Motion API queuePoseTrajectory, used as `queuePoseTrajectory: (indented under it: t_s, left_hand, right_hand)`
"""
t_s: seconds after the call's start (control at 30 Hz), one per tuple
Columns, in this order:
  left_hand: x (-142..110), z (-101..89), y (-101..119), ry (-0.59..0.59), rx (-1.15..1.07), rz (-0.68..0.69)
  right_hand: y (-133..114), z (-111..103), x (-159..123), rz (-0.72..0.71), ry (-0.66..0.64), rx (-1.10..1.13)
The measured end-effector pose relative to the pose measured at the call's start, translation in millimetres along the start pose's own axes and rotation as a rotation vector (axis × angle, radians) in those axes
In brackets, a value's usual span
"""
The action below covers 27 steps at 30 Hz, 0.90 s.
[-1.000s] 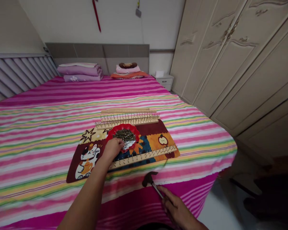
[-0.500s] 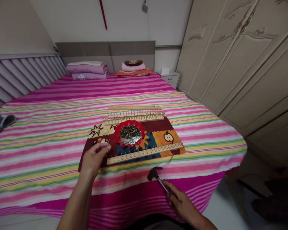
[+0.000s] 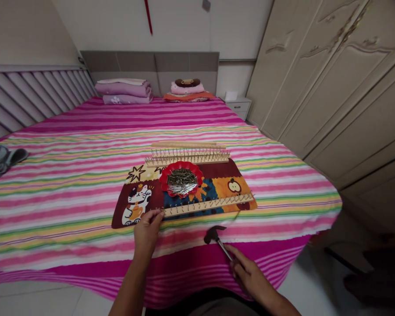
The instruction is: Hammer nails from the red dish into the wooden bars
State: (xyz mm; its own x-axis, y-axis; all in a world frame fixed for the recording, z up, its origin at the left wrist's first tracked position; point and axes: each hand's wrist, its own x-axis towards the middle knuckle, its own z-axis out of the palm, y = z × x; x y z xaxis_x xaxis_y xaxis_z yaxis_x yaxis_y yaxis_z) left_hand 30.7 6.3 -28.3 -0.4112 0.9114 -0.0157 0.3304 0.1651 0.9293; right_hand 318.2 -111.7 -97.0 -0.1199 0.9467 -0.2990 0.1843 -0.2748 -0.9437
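My right hand (image 3: 246, 270) is wrapped round the handle of a claw hammer (image 3: 213, 235), whose dark head hangs over the bed's near edge. The fingers of my left hand (image 3: 149, 226) are pinched together at the left end of a wooden strip (image 3: 204, 206). What sits between those fingertips is too small to make out. A row of nails stands up along this strip, several of them tilted. Behind it a red scalloped bowl (image 3: 200, 179) holds a heap of loose nails (image 3: 182, 181). The strip and bowl lie on a patterned mat (image 3: 120, 210).
Beyond the bowl lie more wooden strips set with nails (image 3: 189, 158), then bare strips (image 3: 184, 144). A striped sheet (image 3: 69, 188) covers the bed. Folded bedding (image 3: 123, 90) lies by the headboard, dark cloth (image 3: 6, 160) at the left, a wardrobe (image 3: 315, 87) at the right.
My left hand has moved right and down from above the mat to the strip's left end, uncovering the cat picture. My right hand still holds the hammer in nearly the same place.
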Motion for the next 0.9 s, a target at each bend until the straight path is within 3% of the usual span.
queuePoseTrajectory:
  t_s: [0.23, 0.5, 0.7, 0.9]
  left_hand:
    - [-1, 2.6, -2, 0.009, 0.055, 0.018]
    - [-1, 4.1, -8, 0.036, 0.143, 0.145]
    - [-4, 8.3, -14, 0.037, 0.198, 0.290]
    - [-6, 10.3, -22, 0.057, 0.231, 0.374]
  right_hand:
    - [-2, 1, -2, -0.007, -0.008, 0.004]
    - [-10, -2, -7, -0.041, -0.027, -0.077]
    - [-70, 7, -18, -0.193, -0.132, -0.220]
    - [-137, 39, 3, -0.421, -0.137, -0.226]
